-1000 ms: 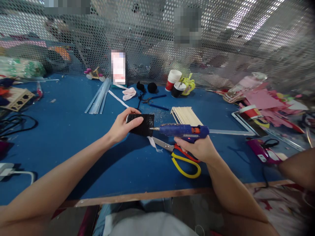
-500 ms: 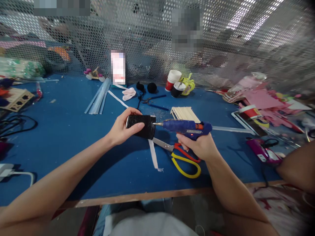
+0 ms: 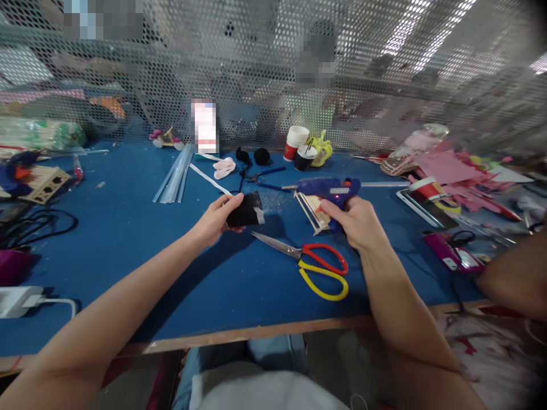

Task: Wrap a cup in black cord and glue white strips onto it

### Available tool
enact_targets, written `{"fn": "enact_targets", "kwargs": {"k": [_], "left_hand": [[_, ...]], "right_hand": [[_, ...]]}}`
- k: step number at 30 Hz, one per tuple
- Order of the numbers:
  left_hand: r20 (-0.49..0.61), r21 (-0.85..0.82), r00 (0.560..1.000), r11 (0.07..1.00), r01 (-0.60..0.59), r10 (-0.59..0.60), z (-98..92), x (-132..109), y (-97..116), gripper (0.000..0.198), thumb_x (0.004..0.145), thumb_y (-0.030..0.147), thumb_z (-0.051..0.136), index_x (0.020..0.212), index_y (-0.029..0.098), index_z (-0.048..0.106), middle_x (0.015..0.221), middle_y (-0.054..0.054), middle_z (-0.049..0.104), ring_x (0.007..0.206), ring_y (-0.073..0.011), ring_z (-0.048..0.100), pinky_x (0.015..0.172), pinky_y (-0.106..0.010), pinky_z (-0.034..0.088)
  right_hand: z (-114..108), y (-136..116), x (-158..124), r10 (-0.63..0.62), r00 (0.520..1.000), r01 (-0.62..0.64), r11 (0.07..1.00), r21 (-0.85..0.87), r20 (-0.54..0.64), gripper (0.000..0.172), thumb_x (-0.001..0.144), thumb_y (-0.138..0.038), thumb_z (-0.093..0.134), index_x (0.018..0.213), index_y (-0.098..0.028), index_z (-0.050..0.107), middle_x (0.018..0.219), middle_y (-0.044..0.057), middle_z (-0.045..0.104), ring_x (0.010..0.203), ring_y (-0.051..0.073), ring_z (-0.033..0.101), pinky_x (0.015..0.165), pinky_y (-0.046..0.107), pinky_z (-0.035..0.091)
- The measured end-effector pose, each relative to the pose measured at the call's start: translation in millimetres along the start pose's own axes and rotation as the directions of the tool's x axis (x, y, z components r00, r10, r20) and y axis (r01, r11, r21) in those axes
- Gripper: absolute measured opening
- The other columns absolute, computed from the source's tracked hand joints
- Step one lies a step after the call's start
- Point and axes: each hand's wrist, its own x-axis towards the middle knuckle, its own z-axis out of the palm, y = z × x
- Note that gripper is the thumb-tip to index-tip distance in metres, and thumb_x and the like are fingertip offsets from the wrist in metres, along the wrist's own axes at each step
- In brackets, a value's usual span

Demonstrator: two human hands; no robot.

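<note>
My left hand [image 3: 217, 221] is closed around a black wrapped cup-like piece [image 3: 244, 212], with a pale patch at its right end. A white ribbon [image 3: 210, 179] runs from behind that hand toward the back. In my right hand [image 3: 356, 219] is a blue glue gun [image 3: 320, 187], its metal nozzle pointing left, apart from the black piece. Scissors with red and yellow handles [image 3: 294, 252] lie between the hands, blades to the left. Under the glue gun is a small rack of pale wooden sticks [image 3: 314, 213].
Clear glue sticks [image 3: 173, 176], pliers [image 3: 267, 175] and paper cups [image 3: 296, 142] lie farther back on the blue table [image 3: 179, 302]. A phone [image 3: 423, 208] and pink material [image 3: 447, 171] are at right, beside another person's arm [image 3: 515, 279]. A white plug [image 3: 21, 300] is at left.
The glue gun has moved up and away from the black piece, which my left hand has turned. The white strip hanging below the piece no longer shows there. The scissors' blades are now uncovered.
</note>
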Motion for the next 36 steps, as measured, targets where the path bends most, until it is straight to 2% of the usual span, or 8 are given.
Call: {"fn": "enact_targets", "kwargs": {"k": [5, 10, 17, 23, 26, 29, 32, 36], "left_hand": [[0.018, -0.049, 0.99, 0.989, 0.143, -0.142, -3.1, 3.7, 0.6, 0.042, 0.072, 0.057, 0.06, 0.089, 0.018, 0.06, 0.07, -0.004, 0.064, 0.051, -0.0152, 0.06, 0.045, -0.027, 0.048], [0.049, -0.065, 0.984, 0.982, 0.176, -0.173, -2.2, -0.4, 2.9, 0.04, 0.073, 0.057, 0.06, 0.082, 0.018, 0.061, 0.061, -0.004, 0.063, 0.048, -0.0155, 0.059, 0.045, -0.028, 0.048], [0.041, -0.014, 0.987, 0.988, 0.154, -0.154, -4.7, -14.2, 1.7, 0.042, 0.074, 0.058, 0.057, 0.083, 0.016, 0.062, 0.061, -0.004, 0.063, 0.049, -0.0161, 0.06, 0.044, -0.028, 0.047], [0.052, 0.015, 0.992, 0.993, 0.115, -0.116, -3.7, -18.1, -0.3, 0.045, 0.072, 0.06, 0.059, 0.083, 0.017, 0.062, 0.061, -0.004, 0.062, 0.05, -0.0162, 0.06, 0.044, -0.028, 0.048], [0.071, 0.007, 0.99, 0.993, 0.118, -0.118, -0.6, -17.1, 0.8, 0.046, 0.071, 0.061, 0.059, 0.081, 0.017, 0.062, 0.062, -0.005, 0.063, 0.052, -0.0168, 0.06, 0.045, -0.028, 0.048], [0.098, -0.058, 0.982, 0.984, 0.169, -0.163, 3.6, -16.1, 1.7, 0.048, 0.072, 0.063, 0.057, 0.079, 0.016, 0.064, 0.063, -0.005, 0.063, 0.051, -0.0165, 0.06, 0.046, -0.028, 0.049], [0.129, -0.124, 0.971, 0.969, 0.215, -0.199, 7.8, -17.1, 0.6, 0.048, 0.075, 0.063, 0.053, 0.08, 0.016, 0.065, 0.065, -0.006, 0.065, 0.052, -0.0157, 0.06, 0.048, -0.028, 0.049], [0.163, -0.143, 0.961, 0.958, 0.248, -0.224, 11.5, -20.8, -5.2, 0.05, 0.075, 0.063, 0.053, 0.082, 0.015, 0.065, 0.067, -0.006, 0.065, 0.053, -0.0155, 0.06, 0.048, -0.027, 0.048]], "right_hand": [[-7.2, 15.1, 31.6, 0.071, 0.996, -0.087, 0.899, -0.429, -0.054, 0.042, 0.079, -0.056, 0.051, 0.071, -0.015, 0.057, 0.053, 0.005, 0.061, 0.046, 0.016, 0.057, 0.048, 0.027, 0.042], [-5.3, 25.7, 49.2, 0.076, 0.993, -0.12, 0.654, -0.747, -0.094, 0.049, 0.08, -0.057, 0.047, 0.084, -0.012, 0.064, 0.084, 0.018, 0.07, 0.081, 0.029, 0.066, 0.065, 0.032, 0.045], [2.0, 27.2, 50.3, 0.082, 0.994, -0.102, 0.594, -0.798, -0.066, 0.05, 0.079, -0.058, 0.047, 0.079, -0.013, 0.068, 0.085, 0.016, 0.07, 0.084, 0.029, 0.064, 0.069, 0.034, 0.045], [3.5, 15.7, 43.0, -0.001, 0.996, -0.069, 0.57, -0.819, -0.084, 0.039, 0.08, -0.043, 0.054, 0.096, -0.009, 0.066, 0.1, 0.02, 0.065, 0.097, 0.03, 0.058, 0.079, 0.037, 0.044], [10.3, -9.2, 22.2, -0.226, 0.974, 0.17, 0.686, -0.708, 0.014, 0.031, 0.083, -0.039, 0.053, 0.087, -0.013, 0.068, 0.097, 0.015, 0.065, 0.095, 0.026, 0.058, 0.083, 0.037, 0.043], [28.3, -38.1, -7.4, -0.369, 0.871, 0.457, 0.852, -0.257, 0.325, 0.033, 0.088, -0.042, 0.046, 0.086, -0.017, 0.067, 0.091, 0.008, 0.067, 0.084, 0.018, 0.061, 0.076, 0.03, 0.046], [50.8, -51.7, -30.4, -0.446, 0.772, 0.522, 0.851, -0.052, 0.453, 0.026, 0.084, -0.038, 0.054, 0.092, -0.016, 0.063, 0.097, 0.008, 0.065, 0.089, 0.018, 0.058, 0.077, 0.028, 0.045], [68.2, -43.5, -41.0, -0.409, 0.785, 0.471, 0.882, -0.02, 0.465, 0.02, 0.085, -0.035, 0.054, 0.082, -0.015, 0.059, 0.082, 0.003, 0.061, 0.076, 0.014, 0.054, 0.072, 0.026, 0.041]]}}
